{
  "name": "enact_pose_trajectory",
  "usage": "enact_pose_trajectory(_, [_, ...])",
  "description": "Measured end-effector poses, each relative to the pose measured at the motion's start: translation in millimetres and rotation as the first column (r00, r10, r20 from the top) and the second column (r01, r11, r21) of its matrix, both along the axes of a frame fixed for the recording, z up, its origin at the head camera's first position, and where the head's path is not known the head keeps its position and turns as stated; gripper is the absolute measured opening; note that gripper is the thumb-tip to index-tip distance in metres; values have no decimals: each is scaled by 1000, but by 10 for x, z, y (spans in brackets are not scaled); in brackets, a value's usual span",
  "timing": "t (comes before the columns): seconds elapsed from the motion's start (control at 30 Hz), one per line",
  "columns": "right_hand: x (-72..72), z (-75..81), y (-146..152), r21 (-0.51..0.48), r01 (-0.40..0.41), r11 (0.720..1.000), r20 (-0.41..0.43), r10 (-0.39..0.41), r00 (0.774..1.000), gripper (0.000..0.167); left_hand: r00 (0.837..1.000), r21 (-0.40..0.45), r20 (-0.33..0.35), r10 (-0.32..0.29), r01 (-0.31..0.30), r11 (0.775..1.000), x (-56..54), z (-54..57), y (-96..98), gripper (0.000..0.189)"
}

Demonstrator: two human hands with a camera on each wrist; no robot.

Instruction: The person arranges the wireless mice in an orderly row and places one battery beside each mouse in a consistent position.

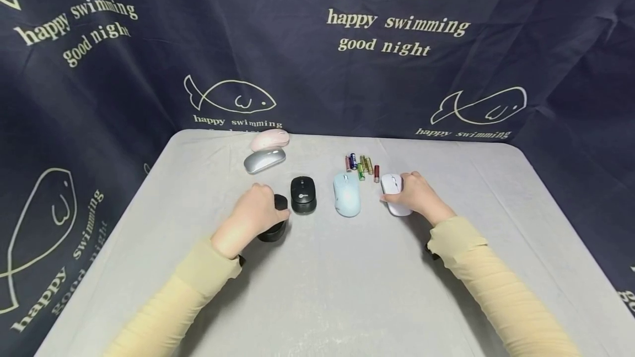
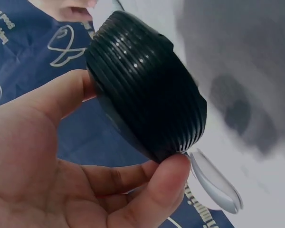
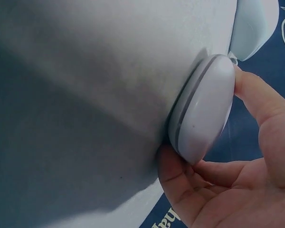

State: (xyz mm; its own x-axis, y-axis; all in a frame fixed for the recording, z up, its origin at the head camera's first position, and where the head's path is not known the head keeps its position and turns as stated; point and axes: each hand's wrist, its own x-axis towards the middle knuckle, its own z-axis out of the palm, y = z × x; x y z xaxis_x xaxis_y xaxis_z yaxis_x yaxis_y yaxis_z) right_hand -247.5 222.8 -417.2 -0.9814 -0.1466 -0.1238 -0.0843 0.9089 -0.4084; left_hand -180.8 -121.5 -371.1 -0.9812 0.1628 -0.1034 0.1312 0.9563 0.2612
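A person's left hand grips a ribbed mouse left of the frame's center, thumb and fingers set on opposite sides of its dark body. The left wrist view shows its glossy black shell, lined with close parallel grooves and flecked with small highlights; in the head view the hand hides part of it. At right of center, the right hand holds a white mouse between thumb and fingers, its smooth, pale shell edged by a gray band in the right wrist view. Between the hands on the pale tabletop stand a black mouse bearing a light logo and a light blue mouse. Colored batteries lie just above the blue one, a red one near the white mouse. A silver mouse and a pink mouse sit at the tabletop's upper left.
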Motion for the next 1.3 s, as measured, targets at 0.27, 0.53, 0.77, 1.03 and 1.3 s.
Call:
enact_pose_trajectory(0.27, [-2, -3, 18, 8, 6, 1000, 10, -6, 1000, 75, 999, -16, -34, -35, 35, 999, 105, -8, 197, 49])
enact_pose_trajectory(0.53, [-6, -16, 27, 0, 2, 1000, 8, -2, 1000, 73, 999, 6, -9, -41, 41, 999, 139, -47, 356, 42])
enact_pose_trajectory(0.77, [-3, -25, 33, 1, -3, 1000, -6, 3, 1000, 75, 999, 34, 28, -38, 37, 999, 175, -115, 471, 43])
enact_pose_trajectory(1.03, [-2, -34, 38, 6, -5, 1000, -23, 5, 1000, 74, 996, 20, 82, -35, 33, 999, 178, -215, 574, 44])
enact_pose_trajectory(1.3, [10, -28, 33, 12, -10, 1000, -34, 10, 999, 73, 996, 13, 85, -7, 6, 1000, 177, -319, 605, 46])
